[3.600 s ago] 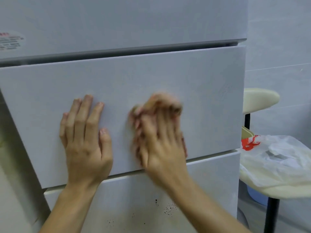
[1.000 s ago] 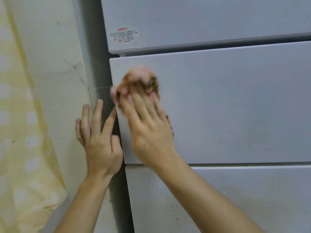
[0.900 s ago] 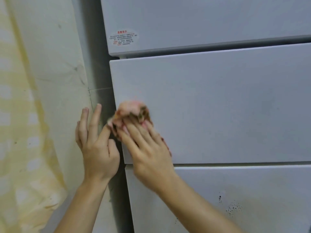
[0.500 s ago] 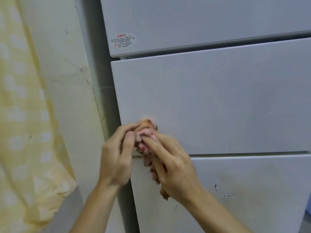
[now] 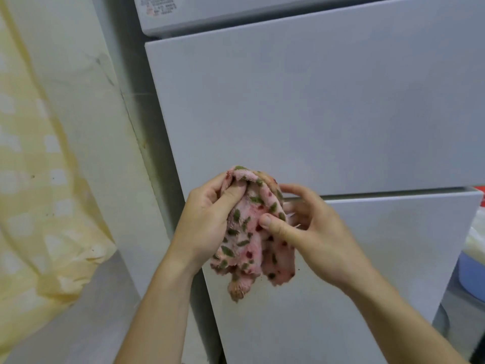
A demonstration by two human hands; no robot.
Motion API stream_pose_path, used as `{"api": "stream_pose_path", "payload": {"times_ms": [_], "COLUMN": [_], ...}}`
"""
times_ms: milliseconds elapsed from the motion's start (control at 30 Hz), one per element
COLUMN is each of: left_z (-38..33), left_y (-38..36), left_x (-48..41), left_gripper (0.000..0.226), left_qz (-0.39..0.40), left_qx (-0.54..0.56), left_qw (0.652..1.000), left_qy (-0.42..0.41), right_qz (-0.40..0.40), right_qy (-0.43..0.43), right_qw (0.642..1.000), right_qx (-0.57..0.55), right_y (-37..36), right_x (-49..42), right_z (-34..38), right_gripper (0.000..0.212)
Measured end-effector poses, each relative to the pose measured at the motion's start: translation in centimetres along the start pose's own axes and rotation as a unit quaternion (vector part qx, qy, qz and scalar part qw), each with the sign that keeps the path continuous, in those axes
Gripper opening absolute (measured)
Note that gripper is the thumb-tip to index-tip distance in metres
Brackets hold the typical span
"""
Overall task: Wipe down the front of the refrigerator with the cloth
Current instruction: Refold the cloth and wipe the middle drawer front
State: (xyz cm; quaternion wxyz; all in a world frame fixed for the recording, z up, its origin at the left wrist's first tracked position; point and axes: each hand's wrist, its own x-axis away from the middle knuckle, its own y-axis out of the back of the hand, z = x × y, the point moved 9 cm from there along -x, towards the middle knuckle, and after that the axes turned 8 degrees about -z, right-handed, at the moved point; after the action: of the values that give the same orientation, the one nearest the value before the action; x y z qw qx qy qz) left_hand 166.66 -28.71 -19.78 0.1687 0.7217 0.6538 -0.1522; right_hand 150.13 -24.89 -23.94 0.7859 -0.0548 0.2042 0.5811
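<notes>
Pink spotted cloth (image 5: 249, 232) bunched up in front of the refrigerator (image 5: 315, 114), left hand (image 5: 207, 219) gripping its top fold, right hand (image 5: 312, 229) pinching its side.

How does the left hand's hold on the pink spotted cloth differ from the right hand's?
The left hand grips the pink terry cloth with green and red spots at its top fold; the right hand pinches it lower, near the middle. The left thumb slants upward; the right thumb lies sideways across the cloth. Both hold the same cloth before the pale grey refrigerator front.
</notes>
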Motion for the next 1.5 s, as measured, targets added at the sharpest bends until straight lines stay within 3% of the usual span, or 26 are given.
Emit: {"api": "stream_pose_path", "payload": {"times_ms": [100, 267, 333, 433, 533, 567, 633, 667, 767, 900, 1000, 1067, 1100, 1167, 1233, 1300, 1400, 1500], "left_z": [0.8, 3.0, 3.2, 4.1, 5.6, 5.8, 5.8, 5.6, 5.9, 5.8, 5.2, 4.7, 4.5, 4.2, 4.0, 3.7, 3.3, 3.4], "left_y": [-0.2, -0.4, -0.6, -1.0, -2.3, -2.7, -3.1, -3.3, -3.2, -3.0, -3.0, -2.6, -2.1, -1.4, -0.8, -0.2, 0.5, 1.1], "left_x": [0.9, 1.5, 1.6, 2.4, 4.8, 5.6, 6.0, 5.9, 5.3, 4.5, 3.9, 3.2, 2.9, 2.7, 2.4, 2.2, 2.0, 2.0], "left_gripper": [0.026, 0.015, 0.025, 0.060, 0.077, 0.073, 0.044, 0.030, 0.035, 0.034, 0.044, 0.043, 0.042, 0.033, 0.022, 0.028, 0.046, 0.052], "left_qz": [0.001, 0.025, 0.056, 0.137, 0.286, 0.320, 0.333, 0.325, 0.290, 0.253, 0.200, 0.133, 0.100, 0.051, 0.009, -0.023, -0.055, -0.085], "left_qx": [-0.041, -0.077, -0.091, -0.146, -0.164, -0.175, -0.218, -0.238, -0.210, -0.102, 0.021, 0.072, 0.098, 0.137, 0.169, 0.203, 0.218, 0.221], "left_qw": [0.999, 0.997, 0.994, 0.977, 0.933, 0.917, 0.905, 0.905, 0.921, 0.953, 0.967, 0.975, 0.976, 0.976, 0.973, 0.968, 0.966, 0.963], "left_qy": [0.000, 0.018, 0.025, 0.066, 0.144, 0.160, 0.149, 0.138, 0.154, 0.128, 0.155, 0.163, 0.166, 0.163, 0.156, 0.148, 0.128, 0.127], "right_qz": [0.033, 0.061, 0.057, 0.037, 0.031, 0.034, 0.042, 0.040, 0.025, 0.003, -0.061, -0.096, -0.082, 0.046, 0.212, 0.318, 0.356, 0.277], "right_qy": [-0.061, -0.134, -0.140, -0.122, -0.055, -0.031, 0.019, 0.047, 0.107, 0.123, 0.186, 0.167, 0.115, -0.010, -0.101, -0.157, -0.175, -0.184], "right_qw": [0.995, 0.961, 0.956, 0.959, 0.976, 0.980, 0.993, 0.997, 0.988, 0.977, 0.952, 0.954, 0.959, 0.950, 0.923, 0.900, 0.896, 0.940], "right_qx": [-0.070, -0.234, -0.253, -0.253, -0.210, -0.191, -0.108, -0.046, 0.107, 0.174, 0.234, 0.231, 0.246, 0.307, 0.305, 0.255, 0.200, 0.076], "right_y": [0.8, 2.0, 2.7, 3.6, 4.7, 4.9, 4.9, 4.9, 4.7, 4.2, 4.0, 4.9, 5.1, 3.9, 1.9, 0.0, -1.6, -2.6], "right_x": [0.1, -0.1, -0.5, -0.9, -1.1, -1.1, -0.9, -0.8, -0.4, -0.3, -0.2, -0.1, -0.3, 0.1, 1.6, 3.1, 3.6, 2.4], "right_z": [-1.1, -2.3, -2.4, -2.3, -1.5, -1.0, -0.2, 0.1, 1.2, 1.1, 1.9, 2.4, 2.1, 0.1, -2.6, -4.7, -6.7, -7.0], "right_gripper": [0.043, 0.044, 0.038, 0.021, 0.026, 0.030, 0.033, 0.031, 0.019, 0.010, 0.022, 0.047, 0.064, 0.088, 0.100, 0.103, 0.098, 0.076]}}
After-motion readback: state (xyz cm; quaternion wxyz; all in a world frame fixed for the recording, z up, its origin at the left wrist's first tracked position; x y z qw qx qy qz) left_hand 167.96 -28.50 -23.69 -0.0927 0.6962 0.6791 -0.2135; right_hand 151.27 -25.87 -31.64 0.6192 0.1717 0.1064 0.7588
